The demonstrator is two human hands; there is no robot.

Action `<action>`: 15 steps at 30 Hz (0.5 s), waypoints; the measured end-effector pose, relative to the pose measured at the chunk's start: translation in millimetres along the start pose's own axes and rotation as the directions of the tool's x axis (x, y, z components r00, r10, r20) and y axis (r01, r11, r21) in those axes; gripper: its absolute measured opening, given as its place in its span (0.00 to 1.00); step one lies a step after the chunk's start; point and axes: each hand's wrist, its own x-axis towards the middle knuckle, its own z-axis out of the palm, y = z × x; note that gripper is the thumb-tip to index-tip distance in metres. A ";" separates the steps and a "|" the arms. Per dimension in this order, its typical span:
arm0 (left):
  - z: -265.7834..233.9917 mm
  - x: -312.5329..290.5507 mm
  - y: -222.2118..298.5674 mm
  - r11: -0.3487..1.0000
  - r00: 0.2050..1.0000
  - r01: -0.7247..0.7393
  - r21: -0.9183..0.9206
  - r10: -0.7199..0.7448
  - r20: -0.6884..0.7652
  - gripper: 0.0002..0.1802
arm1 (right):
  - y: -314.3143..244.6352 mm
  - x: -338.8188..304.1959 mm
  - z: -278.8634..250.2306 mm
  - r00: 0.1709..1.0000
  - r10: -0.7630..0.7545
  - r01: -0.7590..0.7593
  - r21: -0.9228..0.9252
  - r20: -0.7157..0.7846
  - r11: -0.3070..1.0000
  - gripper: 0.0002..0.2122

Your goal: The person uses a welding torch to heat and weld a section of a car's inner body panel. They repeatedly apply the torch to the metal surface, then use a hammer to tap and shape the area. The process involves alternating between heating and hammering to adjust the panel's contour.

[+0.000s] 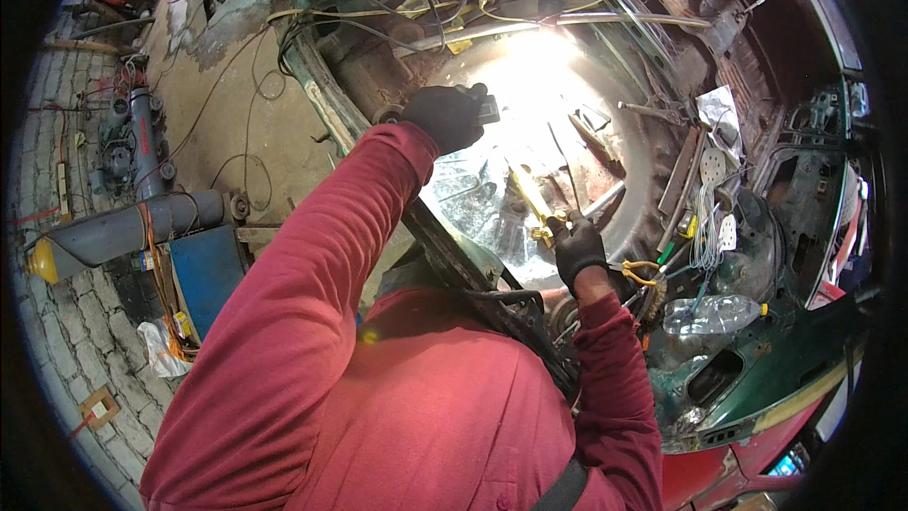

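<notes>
My left hand [447, 117], in a black glove, closes around a small dark flat rectangular piece [488, 106] above the left side of a round metal well in an opened car body. Down at the well's near right side, my right hand [579, 248], also gloved in black, has its fingers closed at a brass-coloured metal tool [532, 197] that slants up and left. A thin dark rod [565, 161] rises close to those fingers; whether it joins the tool I cannot tell. Strong glare whitens the far part of the well [636, 180].
Pliers with yellow handles [640, 272], a clear plastic bottle [714, 315] and a bundle of thin wire [706, 227] lie on the right. Cables [378, 17] cross the far edge. A grey gas cylinder [128, 232] and a blue panel [206, 274] are at left.
</notes>
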 end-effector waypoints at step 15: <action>-4.4 -0.5 3.2 1.000 0.999 0.016 0.005 -0.016 0.033 0.24 | 4.9 -1.0 -0.2 1.000 -0.022 0.022 -0.009 0.004 1.000 0.22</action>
